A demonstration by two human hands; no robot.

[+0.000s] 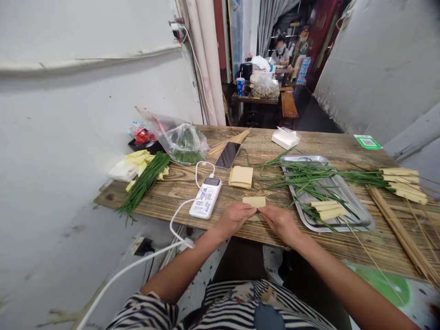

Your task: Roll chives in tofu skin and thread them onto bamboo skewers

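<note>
My left hand [237, 216] and my right hand [278, 222] meet near the table's front edge, fingertips pinched at the lower side of a pale yellow tofu sheet [254, 201]. Some green chive shows between the fingertips; the rest is hidden by my fingers. Just beyond them lies a stack of square tofu sheets [241, 177]. To the right, a metal tray [357, 206] bears loose chives [311, 176] and several tofu rolls [328, 210] with green ends, set on a skewer. More skewered rolls [404, 183] lie past the tray's right side.
A white power bank [206, 198] with a cable, a phone [228, 155], thin skewers [237, 140], a bundle of chives [146, 181] and a plastic bag of greens [185, 144] are at left. More skewers [398, 224] lie at right. A person [280, 52] sits far back.
</note>
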